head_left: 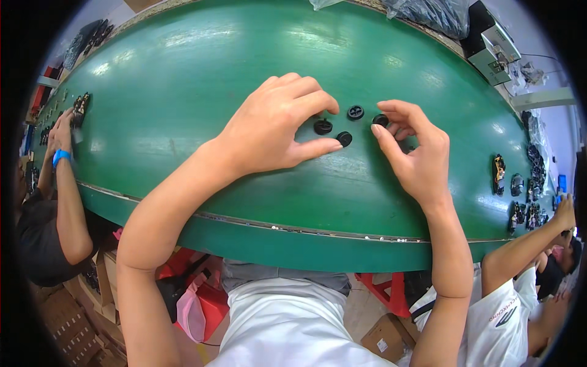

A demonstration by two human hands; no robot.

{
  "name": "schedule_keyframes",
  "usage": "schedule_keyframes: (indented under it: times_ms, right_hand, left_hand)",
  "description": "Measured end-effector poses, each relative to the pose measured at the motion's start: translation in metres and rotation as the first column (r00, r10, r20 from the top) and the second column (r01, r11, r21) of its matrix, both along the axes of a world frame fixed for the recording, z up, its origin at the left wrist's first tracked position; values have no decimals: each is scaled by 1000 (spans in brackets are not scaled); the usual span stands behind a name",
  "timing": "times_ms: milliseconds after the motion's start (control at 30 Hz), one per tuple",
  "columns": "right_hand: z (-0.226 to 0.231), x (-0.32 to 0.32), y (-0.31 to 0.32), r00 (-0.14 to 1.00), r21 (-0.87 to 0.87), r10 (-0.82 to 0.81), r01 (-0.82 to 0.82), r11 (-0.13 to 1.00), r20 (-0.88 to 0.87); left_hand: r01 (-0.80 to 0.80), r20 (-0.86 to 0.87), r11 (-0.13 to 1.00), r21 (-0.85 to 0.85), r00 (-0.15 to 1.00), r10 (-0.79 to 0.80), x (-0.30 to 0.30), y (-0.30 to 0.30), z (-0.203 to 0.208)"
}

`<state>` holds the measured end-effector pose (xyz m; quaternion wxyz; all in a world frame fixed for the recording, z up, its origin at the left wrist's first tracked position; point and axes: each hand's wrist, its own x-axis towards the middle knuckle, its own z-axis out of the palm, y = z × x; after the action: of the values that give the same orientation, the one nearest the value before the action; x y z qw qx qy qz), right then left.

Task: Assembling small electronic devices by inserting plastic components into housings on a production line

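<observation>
Several small black wheels lie close together on the green tabletop (244, 67). My left hand (278, 125) arches over them with its thumb and fingers spread. One wheel with a raised stub (323, 126) sits in the gap between them, and another wheel (344, 139) lies against the thumb tip. Beyond the fingertips is a spoked wheel (355, 112), apart from both hands. My right hand (419, 144) has its thumb and fingers closed about a further black wheel (380, 120). A dark bit shows under that palm, too covered to name.
At the left edge a person's hand (61, 131) with a blue wristband touches dark model parts (79, 109). Small toy vehicles (499, 174) stand to the right, near another person's arm (529, 241). Plastic bags (431, 15) and an open box (495, 52) lie along the far edge.
</observation>
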<state>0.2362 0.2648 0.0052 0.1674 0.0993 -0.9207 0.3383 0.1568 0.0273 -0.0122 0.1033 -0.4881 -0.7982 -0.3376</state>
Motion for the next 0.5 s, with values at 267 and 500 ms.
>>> schedule_keyframes:
  times_ms: [267,500]
  right_hand:
    - [-3,-5,3,1000,-182,13,-10,983,17]
    - [-2,-5,1,997,-137,71,-74,988,-21]
  left_hand:
    - [42,-41,999,-18,998,-42,5,3,-7]
    - [37,-40,999,39,999,-35,16,12,-5]
